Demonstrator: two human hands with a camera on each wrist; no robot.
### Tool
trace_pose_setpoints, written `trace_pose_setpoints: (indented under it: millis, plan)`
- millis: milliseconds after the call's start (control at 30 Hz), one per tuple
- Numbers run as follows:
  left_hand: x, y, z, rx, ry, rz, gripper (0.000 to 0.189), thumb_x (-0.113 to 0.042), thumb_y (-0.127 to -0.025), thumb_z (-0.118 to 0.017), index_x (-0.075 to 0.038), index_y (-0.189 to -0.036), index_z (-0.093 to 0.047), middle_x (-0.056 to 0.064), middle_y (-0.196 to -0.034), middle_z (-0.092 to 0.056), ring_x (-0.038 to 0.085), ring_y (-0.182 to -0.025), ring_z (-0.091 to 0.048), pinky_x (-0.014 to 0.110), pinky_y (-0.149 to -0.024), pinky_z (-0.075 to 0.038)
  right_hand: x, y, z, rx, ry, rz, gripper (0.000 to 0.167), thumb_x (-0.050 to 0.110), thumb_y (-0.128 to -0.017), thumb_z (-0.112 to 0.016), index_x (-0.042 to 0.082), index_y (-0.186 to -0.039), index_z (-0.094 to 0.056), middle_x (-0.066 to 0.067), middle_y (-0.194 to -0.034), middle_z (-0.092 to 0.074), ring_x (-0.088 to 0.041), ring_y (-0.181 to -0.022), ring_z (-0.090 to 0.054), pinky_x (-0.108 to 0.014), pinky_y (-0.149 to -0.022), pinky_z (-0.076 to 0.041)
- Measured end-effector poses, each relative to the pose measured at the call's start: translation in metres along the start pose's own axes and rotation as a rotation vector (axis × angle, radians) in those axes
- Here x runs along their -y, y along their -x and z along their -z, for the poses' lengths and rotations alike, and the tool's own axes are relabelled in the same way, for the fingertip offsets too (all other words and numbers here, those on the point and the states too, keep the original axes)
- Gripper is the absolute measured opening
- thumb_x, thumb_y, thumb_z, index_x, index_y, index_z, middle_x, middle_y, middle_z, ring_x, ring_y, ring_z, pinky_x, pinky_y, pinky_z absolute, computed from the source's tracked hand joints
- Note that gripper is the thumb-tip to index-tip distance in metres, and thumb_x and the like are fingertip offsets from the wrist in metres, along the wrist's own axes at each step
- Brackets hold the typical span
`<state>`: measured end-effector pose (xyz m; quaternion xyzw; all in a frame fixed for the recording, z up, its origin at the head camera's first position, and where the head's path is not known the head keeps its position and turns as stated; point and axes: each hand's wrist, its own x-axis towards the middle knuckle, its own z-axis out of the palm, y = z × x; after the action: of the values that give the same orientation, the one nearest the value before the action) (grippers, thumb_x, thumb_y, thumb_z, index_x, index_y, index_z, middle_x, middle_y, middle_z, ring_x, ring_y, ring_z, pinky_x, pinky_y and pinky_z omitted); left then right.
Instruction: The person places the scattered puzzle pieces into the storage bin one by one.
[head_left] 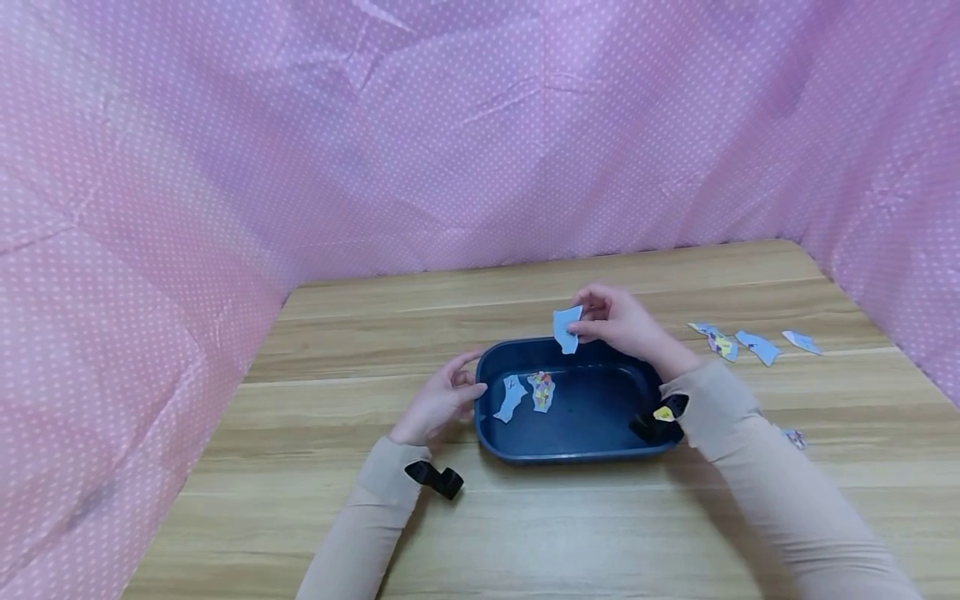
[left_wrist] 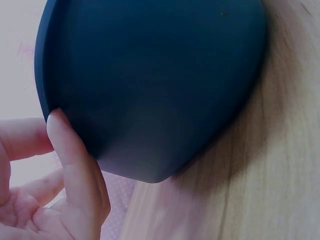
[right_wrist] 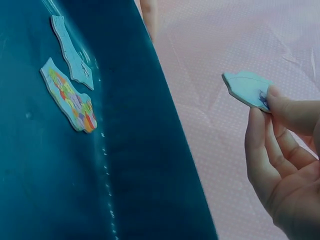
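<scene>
Two hands share this work. My left hand [head_left: 442, 400] pinches the rim of the dark tray [head_left: 585, 417] at its left end; steady, light pressure there should, I judge, stop it sliding. Inside, toward that end, a narrow blue piece [head_left: 512, 398] lies just beside a multicoloured piece [head_left: 542, 392]. Near the far rim, my right hand [head_left: 618, 325] pinches a pale blue piece [head_left: 566, 329] by its edge; it seems best kept clear of that rim. Rightward, loose pieces [head_left: 758, 347] lie on the table [head_left: 570, 533].
</scene>
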<state>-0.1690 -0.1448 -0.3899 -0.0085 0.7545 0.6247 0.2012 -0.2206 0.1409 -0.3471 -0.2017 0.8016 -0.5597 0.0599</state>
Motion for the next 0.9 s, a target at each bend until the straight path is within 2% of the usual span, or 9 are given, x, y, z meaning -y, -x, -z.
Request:
trace_pose_setpoints:
  millis: [200, 400, 567, 733, 900]
  plan:
    - [-0.002, -0.001, -0.002, -0.002, -0.007, -0.001, 0.055, -0.004, -0.091, -0.059, -0.025, -0.139, -0.045, 0.004, -0.088, -0.049, 0.014, -0.068, -0.051, 0.026, -0.061, -0.047, -0.004, -0.001, -0.006, -0.001, -0.002, 0.023, 0.026, -0.004, -0.085, -0.064, -0.008, -0.108, -0.052, -0.017, -0.087, -0.062, -0.007, -0.072, -0.061, -0.031, -0.067, -0.058]
    - [-0.002, -0.001, -0.002, -0.003, -0.010, -0.001, 0.054, -0.005, -0.092, -0.059, -0.027, -0.139, -0.044, 0.004, -0.090, -0.050, 0.015, -0.069, -0.051, 0.026, -0.061, -0.048, -0.006, -0.002, -0.011, 0.008, 0.044, 0.004, 0.023, -0.002, -0.086, -0.064, -0.005, -0.107, -0.055, -0.019, -0.091, -0.063, -0.011, -0.075, -0.062, -0.036, -0.070, -0.058]
    - [-0.001, 0.001, -0.001, -0.014, -0.020, 0.009, 0.054, -0.006, -0.092, -0.059, -0.027, -0.139, -0.044, 0.005, -0.092, -0.050, 0.017, -0.070, -0.051, 0.026, -0.061, -0.048, -0.011, -0.001, -0.018, 0.097, 0.088, 0.017, 0.018, -0.003, -0.087, -0.062, -0.003, -0.104, -0.056, -0.019, -0.091, -0.064, -0.018, -0.079, -0.063, -0.037, -0.070, -0.058]
    - [0.000, 0.001, -0.001, -0.014, -0.002, 0.016, 0.054, -0.006, -0.092, -0.059, -0.027, -0.139, -0.045, 0.005, -0.092, -0.050, 0.016, -0.071, -0.051, 0.025, -0.061, -0.048, -0.012, 0.002, -0.021, 0.205, 0.162, 0.025, 0.015, -0.004, -0.087, -0.062, 0.000, -0.099, -0.056, -0.015, -0.090, -0.066, -0.019, -0.077, -0.064, -0.041, -0.071, -0.057]
    - [0.001, 0.000, -0.001, -0.013, -0.005, 0.011, 0.054, -0.005, -0.092, -0.058, -0.027, -0.139, -0.044, 0.005, -0.091, -0.050, 0.015, -0.069, -0.051, 0.024, -0.060, -0.048, -0.013, 0.003, -0.022, 0.279, 0.249, 0.025, 0.011, 0.000, -0.086, -0.064, 0.004, -0.093, -0.057, -0.010, -0.088, -0.067, -0.016, -0.073, -0.064, -0.033, -0.068, -0.056]
